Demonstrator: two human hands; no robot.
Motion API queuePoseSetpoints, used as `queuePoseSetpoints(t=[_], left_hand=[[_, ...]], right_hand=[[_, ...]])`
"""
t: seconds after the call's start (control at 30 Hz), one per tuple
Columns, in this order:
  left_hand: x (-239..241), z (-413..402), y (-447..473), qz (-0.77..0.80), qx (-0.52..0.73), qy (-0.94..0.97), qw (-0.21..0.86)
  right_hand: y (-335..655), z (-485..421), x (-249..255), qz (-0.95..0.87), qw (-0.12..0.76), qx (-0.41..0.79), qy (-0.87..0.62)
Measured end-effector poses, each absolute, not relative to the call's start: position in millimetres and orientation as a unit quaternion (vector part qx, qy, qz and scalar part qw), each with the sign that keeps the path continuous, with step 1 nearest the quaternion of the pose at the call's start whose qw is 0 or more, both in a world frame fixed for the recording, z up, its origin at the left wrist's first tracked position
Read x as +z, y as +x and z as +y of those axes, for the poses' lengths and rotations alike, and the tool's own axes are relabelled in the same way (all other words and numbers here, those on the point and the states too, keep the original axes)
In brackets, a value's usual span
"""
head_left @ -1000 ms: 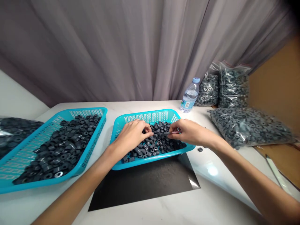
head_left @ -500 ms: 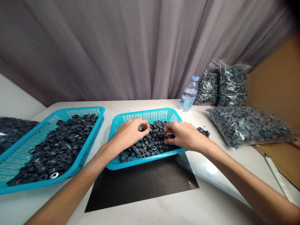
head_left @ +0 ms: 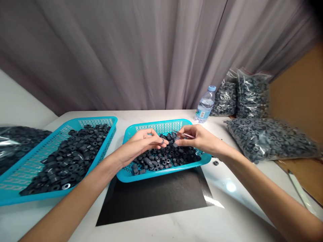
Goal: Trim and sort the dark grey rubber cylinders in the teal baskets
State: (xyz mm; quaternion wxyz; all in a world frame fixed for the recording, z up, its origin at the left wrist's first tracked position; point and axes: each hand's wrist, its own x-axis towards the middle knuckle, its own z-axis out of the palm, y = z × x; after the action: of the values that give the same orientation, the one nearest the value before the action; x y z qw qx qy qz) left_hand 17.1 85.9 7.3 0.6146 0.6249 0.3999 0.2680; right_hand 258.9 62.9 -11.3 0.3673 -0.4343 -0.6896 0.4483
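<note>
Over the middle turquoise basket (head_left: pixel 161 170), my left hand (head_left: pixel 145 143) pinches a small dark grey ring (head_left: pixel 162 141) at its fingertips. Beside it, my right hand (head_left: pixel 196 136) is closed around a thin, pointed tool with a pinkish handle (head_left: pixel 188 135); its tip points left. Another dark grey piece (head_left: pixel 176 144) shows at the right fingertips. Whether the tool is a knife or tweezers I cannot tell. Below both hands, many loose dark grey rings (head_left: pixel 161 159) lie in the basket.
A second turquoise basket (head_left: pixel 114 129) of rings stands left, beside a filled bag (head_left: pixel 22 137). At right are a water bottle (head_left: pixel 205 106), filled clear bags (head_left: pixel 253 94) and a box cutter (head_left: pixel 299 190). A black sheet (head_left: pixel 156 201) lies in front; one loose ring (head_left: pixel 216 163) is by the basket.
My right hand has risen slightly, and the tool now angles up to the left. My left hand has turned and shifted right, its fingers stretched nearer the right hand. The view has shifted slightly.
</note>
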Motion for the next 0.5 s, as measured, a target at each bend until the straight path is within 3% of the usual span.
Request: queuePoseSetpoints(t=[0.17, 0.5], left_hand=[[7.3, 80.5, 15.5, 0.377, 0.255, 0.561, 0.692], [-1.9, 76.5, 26.4, 0.36, 0.28, 0.483, 0.748]], right_hand=[[251.7, 61.6, -12.4, -0.685, 0.401, 0.445, -0.415], [241.6, 59.0, -19.8, -0.706, 0.425, 0.362, -0.435]])
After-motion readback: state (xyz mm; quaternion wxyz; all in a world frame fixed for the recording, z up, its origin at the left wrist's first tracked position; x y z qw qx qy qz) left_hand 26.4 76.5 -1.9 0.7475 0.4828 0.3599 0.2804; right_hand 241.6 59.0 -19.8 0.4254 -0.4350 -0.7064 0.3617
